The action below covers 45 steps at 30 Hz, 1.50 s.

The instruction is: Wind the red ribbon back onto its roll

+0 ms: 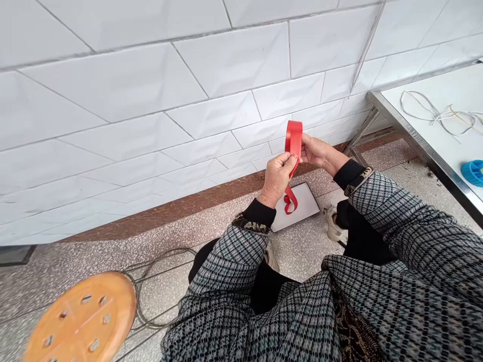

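Note:
A loop of red ribbon stands up between my two hands, in front of the tiled wall. My left hand pinches the base of the loop between thumb and fingers. Behind and to the right, my right hand has its fingertips closed at the ribbon's far edge; they are partly hidden by it. From under my left hand the ribbon's tail hangs down and curls over a white board with a dark edge, which lies on the floor near my feet.
An orange round stool with a wire frame is at the lower left. A metal-edged table at the right bears white cords and a blue plastic ring-shaped object. White tiles cover the wall ahead, close to my hands.

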Available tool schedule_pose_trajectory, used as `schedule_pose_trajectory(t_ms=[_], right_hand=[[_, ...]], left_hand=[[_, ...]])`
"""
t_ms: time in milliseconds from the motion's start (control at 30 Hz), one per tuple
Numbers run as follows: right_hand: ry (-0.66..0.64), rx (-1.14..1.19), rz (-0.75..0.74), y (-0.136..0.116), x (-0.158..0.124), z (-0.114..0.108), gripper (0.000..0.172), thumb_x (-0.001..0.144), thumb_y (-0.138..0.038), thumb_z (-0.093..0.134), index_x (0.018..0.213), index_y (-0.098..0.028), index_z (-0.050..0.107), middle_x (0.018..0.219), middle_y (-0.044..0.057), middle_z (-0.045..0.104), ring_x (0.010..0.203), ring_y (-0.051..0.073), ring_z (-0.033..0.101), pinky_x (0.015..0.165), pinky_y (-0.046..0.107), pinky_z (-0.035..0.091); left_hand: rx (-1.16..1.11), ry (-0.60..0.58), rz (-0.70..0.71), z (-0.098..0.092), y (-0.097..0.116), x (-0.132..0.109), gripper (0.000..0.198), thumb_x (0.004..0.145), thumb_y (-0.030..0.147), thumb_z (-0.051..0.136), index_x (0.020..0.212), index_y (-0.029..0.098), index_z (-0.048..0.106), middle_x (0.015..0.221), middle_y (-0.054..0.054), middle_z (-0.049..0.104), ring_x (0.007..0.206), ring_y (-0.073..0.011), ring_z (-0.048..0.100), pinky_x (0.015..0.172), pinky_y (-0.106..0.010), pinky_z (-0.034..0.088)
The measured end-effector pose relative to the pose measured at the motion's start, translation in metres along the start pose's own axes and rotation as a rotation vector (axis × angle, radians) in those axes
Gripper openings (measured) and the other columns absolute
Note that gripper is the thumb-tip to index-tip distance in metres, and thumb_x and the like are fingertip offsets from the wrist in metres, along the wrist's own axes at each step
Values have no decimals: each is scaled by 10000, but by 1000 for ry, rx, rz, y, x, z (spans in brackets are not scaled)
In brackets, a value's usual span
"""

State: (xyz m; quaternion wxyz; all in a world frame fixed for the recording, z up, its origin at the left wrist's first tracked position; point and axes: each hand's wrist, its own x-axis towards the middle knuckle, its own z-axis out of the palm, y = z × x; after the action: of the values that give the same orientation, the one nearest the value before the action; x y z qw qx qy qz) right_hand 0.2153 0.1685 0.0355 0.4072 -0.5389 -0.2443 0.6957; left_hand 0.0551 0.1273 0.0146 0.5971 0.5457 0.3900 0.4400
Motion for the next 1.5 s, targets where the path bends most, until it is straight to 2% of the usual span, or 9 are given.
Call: schedule_pose_trajectory(t_ms=[200, 433, 633, 767, 867, 1167, 1267, 1400, 1500], right_hand=[[-111, 86, 99, -8, 6, -13, 354, 1108, -481, 664, 891, -205, 623, 598, 14, 669, 485, 123, 596, 477, 183, 552], [-224, 81, 197, -15, 3, -20, 363, 1098, -490, 637, 882, -200, 607, 556, -5, 616, 432, 107, 492, 385, 162, 467], [-357, 73, 246, -11, 1, -20, 413, 1093, -540, 638, 867, -199, 577, 564, -16, 564, 415, 80, 412, 350, 136, 387], [-438, 24, 233, -9, 2, -20, 425, 1074, -584, 670, 921, -193, 603, 592, -23, 574, 419, 77, 395, 344, 135, 373], [-474, -14, 241, -8, 2, -20, 444, 1076, -613, 659, 965, -184, 627, 614, -21, 596, 417, 71, 389, 345, 129, 364], [-623, 7, 309, -2, 5, -20, 494, 1069, -635, 647, 1053, -142, 663, 574, -51, 552, 389, 60, 331, 334, 135, 312], [-586, 1, 296, -3, 2, -18, 436, 1081, -578, 638, 1021, -148, 664, 567, -42, 560, 396, 66, 345, 345, 140, 339], [-413, -47, 269, -6, -4, -14, 324, 1109, -452, 595, 998, -157, 671, 642, 16, 656, 485, 100, 501, 444, 169, 499], [-378, -40, 272, -8, -6, -14, 268, 1104, -381, 589, 1004, -147, 676, 690, 42, 700, 538, 108, 559, 492, 174, 539]], left_hand=[[80, -15, 24, -3, -1, 1, 515, 890, 689, 742, 764, 190, 720, 614, 17, 531, 568, -115, 402, 535, -255, 324], [159, -20, 34, 0, 1, 0, 449, 911, 612, 734, 790, 179, 744, 712, -12, 644, 661, -141, 505, 640, -273, 415], [354, 150, 112, 1, 1, 1, 391, 888, 361, 798, 624, 203, 557, 562, 58, 447, 591, -115, 389, 618, -268, 341], [346, 279, 158, 2, -1, 0, 176, 838, 199, 843, 912, 239, 688, 544, 112, 404, 542, -108, 374, 622, -264, 354], [319, 221, 191, 0, -1, 0, 308, 855, 137, 813, 1121, 275, 745, 541, 118, 376, 530, -116, 377, 621, -271, 380], [197, 116, 138, -4, -2, 6, 405, 836, 103, 808, 1203, 268, 754, 543, 121, 411, 496, -98, 362, 570, -263, 408], [194, 117, 133, -6, -2, 7, 411, 800, 91, 828, 1164, 267, 757, 544, 128, 353, 486, -90, 326, 539, -254, 369], [228, 137, 134, -8, -4, 6, 440, 769, 47, 822, 1144, 270, 763, 549, 128, 332, 496, -86, 323, 557, -249, 352], [273, 136, 146, -8, -3, 6, 445, 762, 34, 808, 1137, 269, 756, 544, 134, 322, 505, -87, 313, 581, -252, 351]])
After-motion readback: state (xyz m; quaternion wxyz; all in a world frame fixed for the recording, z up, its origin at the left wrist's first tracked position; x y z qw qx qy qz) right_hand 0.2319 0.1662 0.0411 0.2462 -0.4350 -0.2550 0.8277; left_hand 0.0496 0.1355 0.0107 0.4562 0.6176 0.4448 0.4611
